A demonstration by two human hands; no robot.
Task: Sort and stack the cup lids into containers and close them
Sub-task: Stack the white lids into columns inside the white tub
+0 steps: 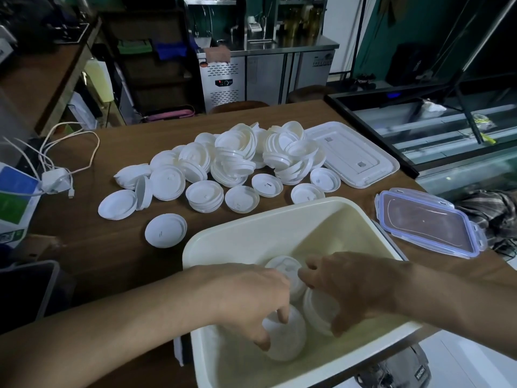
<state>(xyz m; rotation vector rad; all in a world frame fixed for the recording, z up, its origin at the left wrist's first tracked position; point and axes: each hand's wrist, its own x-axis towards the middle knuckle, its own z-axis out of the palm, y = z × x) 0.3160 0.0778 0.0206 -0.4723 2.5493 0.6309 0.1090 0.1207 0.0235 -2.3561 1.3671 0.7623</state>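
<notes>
Head view shows our left hand pinching the near lid stack and our right hand curled around the right lid stack, both inside the cream container; loose lids lie heaped on the table beyond. We judge them light, thin, slippery: grip the rims.

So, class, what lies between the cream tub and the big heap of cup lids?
A row of loose lids on the wooden table, between the cream tub and the heap, seen in the head view.

Bin far half free; lid pile beyond.
</notes>
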